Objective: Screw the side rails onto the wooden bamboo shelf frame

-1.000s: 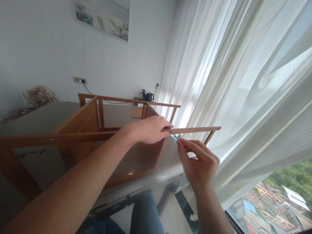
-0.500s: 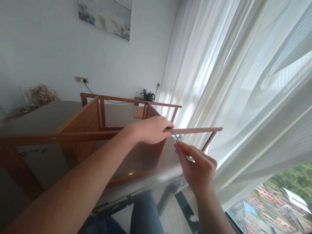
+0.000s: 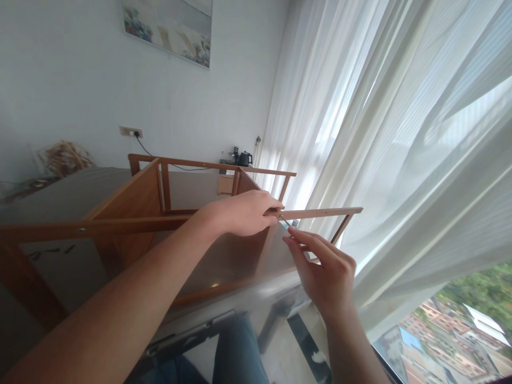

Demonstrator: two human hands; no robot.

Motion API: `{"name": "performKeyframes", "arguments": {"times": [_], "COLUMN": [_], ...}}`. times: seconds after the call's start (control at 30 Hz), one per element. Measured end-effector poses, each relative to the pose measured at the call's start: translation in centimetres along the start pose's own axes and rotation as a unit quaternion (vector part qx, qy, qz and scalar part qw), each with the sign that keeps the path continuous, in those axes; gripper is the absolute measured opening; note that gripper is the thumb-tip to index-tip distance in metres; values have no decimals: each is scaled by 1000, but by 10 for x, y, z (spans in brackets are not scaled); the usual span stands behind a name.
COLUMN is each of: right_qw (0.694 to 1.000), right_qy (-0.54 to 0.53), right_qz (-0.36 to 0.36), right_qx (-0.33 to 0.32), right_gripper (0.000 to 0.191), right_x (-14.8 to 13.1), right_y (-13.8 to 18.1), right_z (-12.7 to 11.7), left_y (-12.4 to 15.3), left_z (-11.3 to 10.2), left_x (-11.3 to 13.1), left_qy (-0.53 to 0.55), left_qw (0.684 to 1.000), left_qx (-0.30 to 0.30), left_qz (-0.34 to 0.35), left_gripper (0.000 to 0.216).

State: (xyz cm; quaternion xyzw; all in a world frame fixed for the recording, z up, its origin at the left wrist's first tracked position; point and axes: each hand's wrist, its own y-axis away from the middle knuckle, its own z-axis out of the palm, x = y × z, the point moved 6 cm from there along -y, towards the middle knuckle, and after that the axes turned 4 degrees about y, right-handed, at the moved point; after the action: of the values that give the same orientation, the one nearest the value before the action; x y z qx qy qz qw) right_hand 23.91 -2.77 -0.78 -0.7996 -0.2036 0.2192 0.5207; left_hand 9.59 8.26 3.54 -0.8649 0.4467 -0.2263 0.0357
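A brown wooden shelf frame (image 3: pixel 132 197) stands on its side before me, its long rails running from left to right. My left hand (image 3: pixel 253 213) reaches across and grips the near wooden rail (image 3: pixel 320 213), thumb below and fingers above, where a cross panel (image 3: pixel 256 242) meets it. Just right of these fingertips, my right hand (image 3: pixel 326 266) pinches a thin metal hex key (image 3: pixel 286 220) between thumb and index finger. The key slants up to the rail, its tip at the joint. Its fine shape is too small to tell.
A white sheer curtain (image 3: pixel 360 133) hangs at the right, with a window below. Behind the frame stand a dark kettle (image 3: pixel 245 158) and a wall socket (image 3: pixel 130 132) with a cord. Dried stalks (image 3: pixel 66 159) lie on the grey surface at the left.
The view has shifted slightly, moving the scene a little left. My left hand keeps its grip on the rail. The fingers of my right hand have moved slightly around the hex key.
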Motion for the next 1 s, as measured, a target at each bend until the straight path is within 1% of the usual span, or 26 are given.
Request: {"name": "performKeyframes", "arguments": {"times": [0.1,0.2,0.27,0.37,0.5,0.7,0.87,0.93,1.0], "right_qw": [998,991,985,972,950,923,889,865,832], "right_qy": [-34,-83,-100,-133,-219,-281,-341,-382,-430], "right_qz": [43,102,142,193,222,260,305,324,343], "right_qx": [2,-8,-13,1,17,35,4,-26,-63], "right_gripper": [13,8,7,12,22,18,22,22,22], "right_x": [3,10,16,24,27,30,34,37,39], "right_y": [-4,-3,-1,1,-1,1,1,0,-1], "right_z": [1,5,10,14,20,24,29,32,36], "left_y": [0,0,0,1,1,1,1,1,1], "left_z": [0,0,-1,-1,-2,-2,-2,-2,-3], "left_x": [-2,-2,-1,1,3,5,4,4,4], "left_qy": [5,5,3,7,10,5,4,4,3], "left_qw": [1000,1000,1000,1000,1000,1000,1000,1000,1000], "left_qx": [-1,0,3,4,4,3,0,1,3], "left_qz": [-9,-12,-11,0,6,6,8,8,7], "left_gripper": [45,44,42,37,32,29,31,32,33]}}
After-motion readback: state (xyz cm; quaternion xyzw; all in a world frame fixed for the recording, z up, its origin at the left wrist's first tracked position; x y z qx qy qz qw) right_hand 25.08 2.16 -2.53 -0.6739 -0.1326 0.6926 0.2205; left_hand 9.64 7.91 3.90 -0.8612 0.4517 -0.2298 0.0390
